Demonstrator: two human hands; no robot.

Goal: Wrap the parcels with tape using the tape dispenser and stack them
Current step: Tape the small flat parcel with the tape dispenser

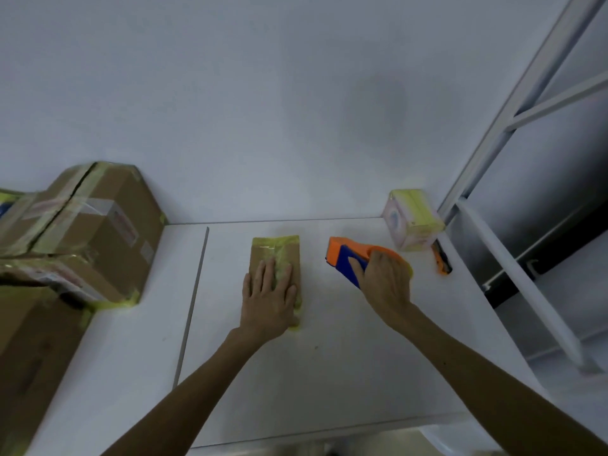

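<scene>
Brown cardboard banded in yellow-green tape makes up the flat rectangular parcel point(275, 253) lying about the middle of the white worktop point(329, 357). Its long axis runs from the near edge toward the far edge, with one short end pointing at the white wall. The left hand point(270, 296) lies palm down on the nearer half of this parcel, fingers straight and slightly spread, pointing toward the far edge; it presses on the top face and nothing is curled round it. To the right, apart from the parcel, the right hand point(385, 281) grips the orange and blue plastic tape dispenser point(347, 258) from above, fingers curled over its rounded orange back and one finger laid along the blue side. The dispenser's long axis slants across the worktop, its squared orange front end pointing toward the far left, at the parcel's far end; whether its base touches the surface cannot be told. At the far left corner stands a stack of large brown cardboard boxes point(98, 225), wrapped in yellow-green and clear tape, against the wall. A small pale cube-shaped box point(411, 222) with yellow tape over its top stands at the far right corner, and an orange and black utility knife point(441, 261) lies just beside it along the right edge. A white metal shelving frame point(493, 143) rises beyond that edge.
</scene>
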